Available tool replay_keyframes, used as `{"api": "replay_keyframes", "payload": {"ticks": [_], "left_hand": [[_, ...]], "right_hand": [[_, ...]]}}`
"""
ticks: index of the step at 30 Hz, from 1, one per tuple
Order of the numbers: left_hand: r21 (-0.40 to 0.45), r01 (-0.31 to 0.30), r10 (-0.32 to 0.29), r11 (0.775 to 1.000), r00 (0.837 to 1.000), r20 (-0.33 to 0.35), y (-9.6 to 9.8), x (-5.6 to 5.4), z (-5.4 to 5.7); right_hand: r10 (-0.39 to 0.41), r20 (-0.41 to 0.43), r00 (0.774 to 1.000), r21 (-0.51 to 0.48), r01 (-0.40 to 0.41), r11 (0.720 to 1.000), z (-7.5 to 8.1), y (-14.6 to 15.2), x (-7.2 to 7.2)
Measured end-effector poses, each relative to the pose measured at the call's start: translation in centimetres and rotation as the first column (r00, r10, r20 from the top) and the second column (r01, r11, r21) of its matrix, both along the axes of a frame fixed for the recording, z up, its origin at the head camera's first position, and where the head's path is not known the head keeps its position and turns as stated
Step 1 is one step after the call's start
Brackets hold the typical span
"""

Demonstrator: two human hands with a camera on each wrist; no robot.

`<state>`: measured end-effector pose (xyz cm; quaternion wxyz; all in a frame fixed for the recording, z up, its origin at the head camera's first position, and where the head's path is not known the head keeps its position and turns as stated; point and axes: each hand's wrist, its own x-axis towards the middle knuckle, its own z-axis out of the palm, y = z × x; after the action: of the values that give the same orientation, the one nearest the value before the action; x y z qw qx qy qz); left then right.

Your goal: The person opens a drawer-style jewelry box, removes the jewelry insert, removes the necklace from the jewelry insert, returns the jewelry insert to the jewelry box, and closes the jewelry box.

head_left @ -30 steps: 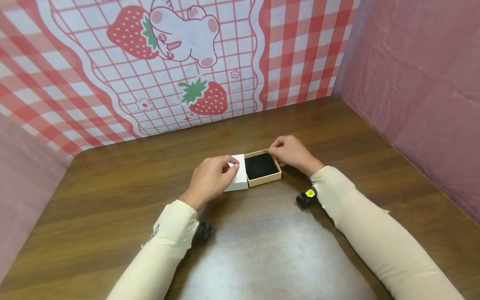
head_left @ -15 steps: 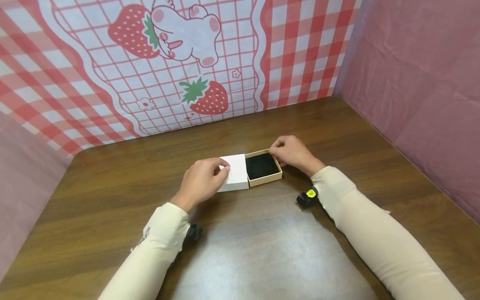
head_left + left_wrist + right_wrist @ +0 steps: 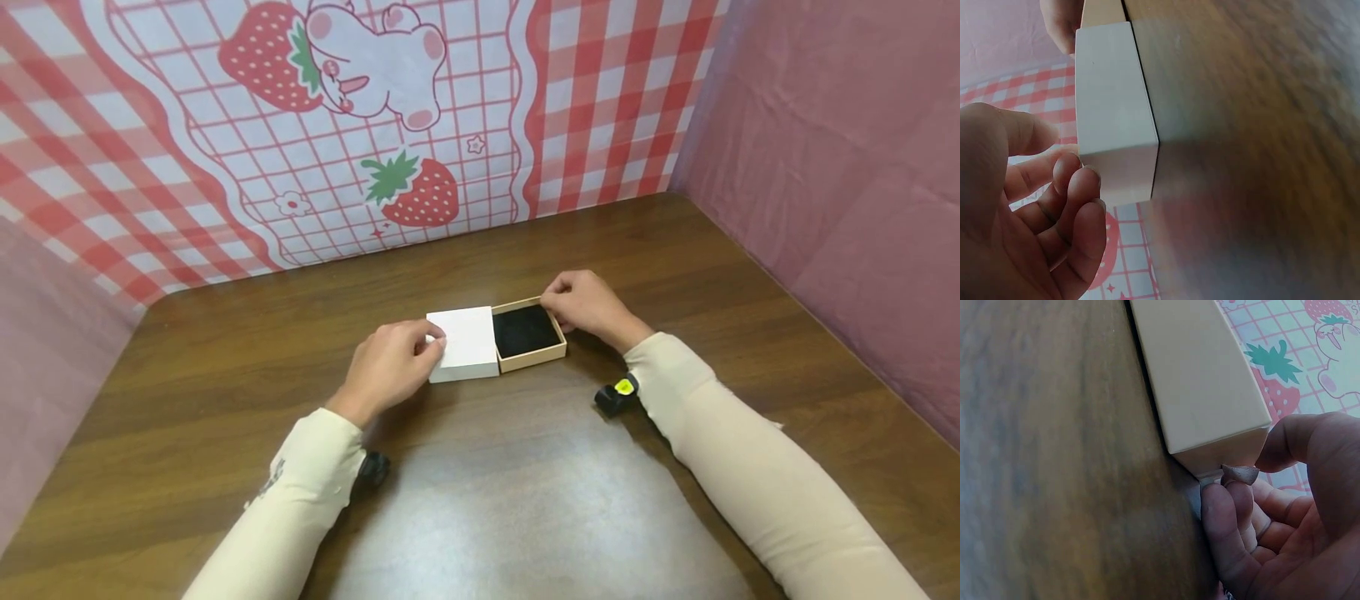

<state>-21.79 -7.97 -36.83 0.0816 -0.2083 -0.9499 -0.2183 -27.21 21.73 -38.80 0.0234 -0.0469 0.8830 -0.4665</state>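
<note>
A shallow drawer box lies on the table in the head view, with its tan tray [image 3: 534,360] slid partway out of the white sleeve [image 3: 467,337]. Black padding [image 3: 525,332] fills the tray's exposed part. At the tray's right end, my right hand [image 3: 588,307] holds on with thumb and fingers. A small brownish tab [image 3: 1241,474] shows beside those fingers in the right wrist view. Loosely bent, my left hand [image 3: 388,367] is at the sleeve's left end, fingertips right at its edge. In the left wrist view its thumb stands apart from the other fingers.
The brown wooden table [image 3: 510,517] surrounds the box. A red-and-white strawberry cloth [image 3: 337,167] rises along its back edge, with pink cloth [image 3: 832,167] at the sides. Black wrist cameras hang below both cuffs, near the tabletop.
My left hand has moved left across the white sleeve to its left end, uncovering the sleeve's top. The right hand, tray and sleeve look nearly unmoved.
</note>
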Motion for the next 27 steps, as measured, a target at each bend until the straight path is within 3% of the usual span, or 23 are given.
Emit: {"api": "replay_keyframes", "payload": {"ticks": [27], "left_hand": [[-0.045, 0.06, -0.059, 0.997, 0.998, 0.021, -2.0, 0.6, -0.2]], "right_hand": [[-0.006, 0.01, 1.0, -0.015, 0.006, 1.0, 0.1, -0.1, 0.0]]}}
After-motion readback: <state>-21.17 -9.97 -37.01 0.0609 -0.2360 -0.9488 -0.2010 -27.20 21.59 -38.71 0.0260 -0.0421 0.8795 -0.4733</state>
